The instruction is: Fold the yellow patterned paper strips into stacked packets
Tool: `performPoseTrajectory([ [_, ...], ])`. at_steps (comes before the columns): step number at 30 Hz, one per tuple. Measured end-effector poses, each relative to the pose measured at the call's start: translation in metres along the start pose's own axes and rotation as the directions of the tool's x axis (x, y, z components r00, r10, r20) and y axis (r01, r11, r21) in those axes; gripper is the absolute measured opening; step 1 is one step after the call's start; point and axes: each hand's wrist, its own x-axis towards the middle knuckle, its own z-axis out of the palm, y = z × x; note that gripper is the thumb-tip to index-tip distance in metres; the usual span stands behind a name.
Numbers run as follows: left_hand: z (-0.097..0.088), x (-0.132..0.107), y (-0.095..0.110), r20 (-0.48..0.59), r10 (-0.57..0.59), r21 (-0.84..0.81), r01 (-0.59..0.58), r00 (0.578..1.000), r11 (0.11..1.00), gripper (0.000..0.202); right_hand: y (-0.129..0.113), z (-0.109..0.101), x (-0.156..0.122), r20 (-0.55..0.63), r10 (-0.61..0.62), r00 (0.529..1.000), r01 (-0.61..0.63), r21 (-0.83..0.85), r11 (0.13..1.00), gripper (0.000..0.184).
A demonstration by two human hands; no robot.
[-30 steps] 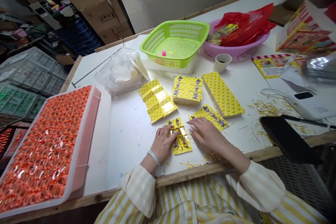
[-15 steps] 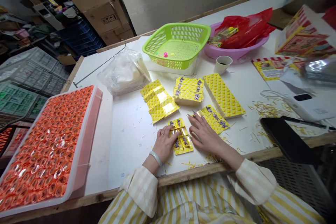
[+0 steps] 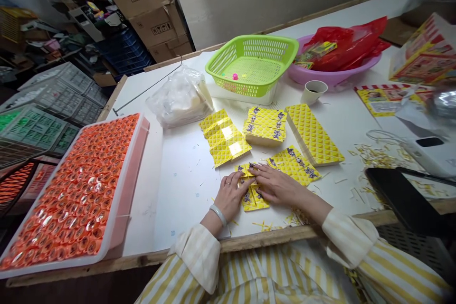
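Observation:
My left hand [image 3: 230, 195], with a ring and a pale bangle, presses on a folded strip of yellow foil sachets [image 3: 254, 201] near the table's front edge. My right hand [image 3: 278, 186] lies beside it, its fingertips meeting the strip's upper end. Part of the strip is hidden under both hands. Just right of them lies a loose sachet strip [image 3: 294, 166]. Farther back are a folded diamond-patterned strip [image 3: 224, 137], a small sachet stack [image 3: 265, 126] and a thick diamond-patterned stack [image 3: 313, 135].
A tray of orange caps [image 3: 124, 209] fills the left side. Behind the sachets stand a bagged white bundle [image 3: 181, 97], a green basket [image 3: 270, 42] and a lilac basin [image 3: 331, 80] holding red plastic. Yellow shreds, a black tablet [image 3: 402, 199] and a white power bank [image 3: 427, 152] lie right.
My right hand has slid left off the loose strip onto the folded strip, closer to my left hand. The whole view has shifted, so the table contents appear farther right.

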Motion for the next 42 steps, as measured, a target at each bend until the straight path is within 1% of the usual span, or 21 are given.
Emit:
performPoseTrajectory([
  [3,0.000,-0.001,-0.003,-0.037,-0.035,-0.090,0.032,0.999,0.995,0.030,0.006,0.002,-0.005,-0.032,0.015,0.999,-0.014,0.036,0.999,0.028],
  [5,0.001,0.002,-0.004,-0.058,-0.031,-0.076,0.026,0.998,0.997,0.021,0.007,0.003,-0.005,-0.043,0.004,0.999,-0.001,0.067,0.998,0.027],
  [7,0.003,0.006,-0.005,-0.080,-0.003,-0.036,0.000,0.997,0.999,0.018,0.007,0.006,-0.002,-0.051,-0.022,0.998,0.026,0.096,0.995,0.025],
  [11,0.005,0.012,-0.004,-0.096,0.072,-0.014,-0.073,0.993,0.997,0.017,0.005,0.015,0.001,-0.097,-0.039,0.994,0.050,0.114,0.992,0.025],
  [16,0.007,0.012,-0.001,-0.093,0.136,0.023,-0.135,0.986,0.991,0.021,0.000,0.018,-0.001,-0.161,-0.051,0.986,0.066,0.089,0.994,0.026],
  [18,0.010,0.010,0.000,-0.091,0.146,0.035,-0.144,0.985,0.989,0.021,-0.001,0.018,-0.003,-0.173,-0.064,0.983,0.077,0.070,0.995,0.029],
  [22,0.018,0.008,0.003,-0.094,0.136,0.033,-0.133,0.986,0.991,0.018,-0.003,0.021,-0.005,-0.158,-0.087,0.984,0.091,0.019,0.996,0.031],
  [25,0.017,0.008,0.003,-0.110,0.125,0.021,-0.123,0.986,0.992,0.016,-0.006,0.023,-0.006,-0.172,-0.082,0.982,0.083,0.000,0.997,0.030],
  [27,0.011,0.010,0.002,-0.122,0.134,0.010,-0.134,0.983,0.991,0.016,-0.008,0.023,-0.007,-0.191,-0.071,0.979,0.070,-0.010,0.998,0.030],
  [30,-0.007,0.014,0.002,-0.136,0.164,-0.003,-0.166,0.977,0.986,0.015,-0.014,0.019,-0.008,-0.240,-0.043,0.970,0.037,-0.029,0.999,0.030],
  [32,-0.024,0.016,0.005,-0.147,0.192,-0.012,-0.196,0.970,0.980,0.018,-0.019,0.013,-0.011,-0.320,-0.042,0.946,0.023,-0.062,0.998,0.030],
  [34,-0.042,0.017,0.012,-0.182,0.219,-0.051,-0.231,0.959,0.972,0.023,-0.025,0.002,-0.017,-0.408,-0.043,0.912,0.003,-0.099,0.995,0.031],
  [35,-0.051,0.018,0.018,-0.217,0.211,-0.090,-0.235,0.953,0.968,0.027,-0.028,-0.005,-0.022,-0.441,-0.037,0.897,-0.013,-0.109,0.994,0.031],
  [36,-0.059,0.020,0.024,-0.268,0.173,-0.150,-0.219,0.948,0.964,0.032,-0.032,-0.012,-0.029,-0.470,-0.017,0.882,-0.039,-0.109,0.993,0.031],
  [37,-0.066,0.021,0.030,-0.321,0.099,-0.247,-0.184,0.942,0.951,0.039,-0.035,-0.020,-0.036,-0.501,0.013,0.865,-0.073,-0.100,0.992,0.031],
  [38,-0.071,0.023,0.038,-0.343,0.000,-0.385,-0.140,0.939,0.912,0.048,-0.039,-0.028,-0.044,-0.536,0.045,0.843,-0.109,-0.090,0.990,0.031],
  [39,-0.074,0.026,0.046,-0.302,-0.099,-0.555,-0.090,0.948,0.827,0.056,-0.043,-0.036,-0.053,-0.573,0.068,0.817,-0.141,-0.083,0.987,0.031],
  [40,-0.075,0.028,0.054,-0.183,-0.163,-0.724,-0.021,0.969,0.690,0.062,-0.047,-0.042,-0.062,-0.609,0.083,0.789,-0.168,-0.083,0.982,0.031],
  [41,-0.074,0.031,0.063,-0.007,-0.163,-0.849,0.080,0.987,0.522,0.066,-0.052,-0.047,-0.071,-0.639,0.086,0.764,-0.189,-0.094,0.977,0.031],
  [42,-0.071,0.032,0.073,0.183,-0.103,-0.909,0.208,0.978,0.360,0.069,-0.057,-0.050,-0.080,-0.660,0.080,0.747,-0.209,-0.119,0.971,0.030],
])
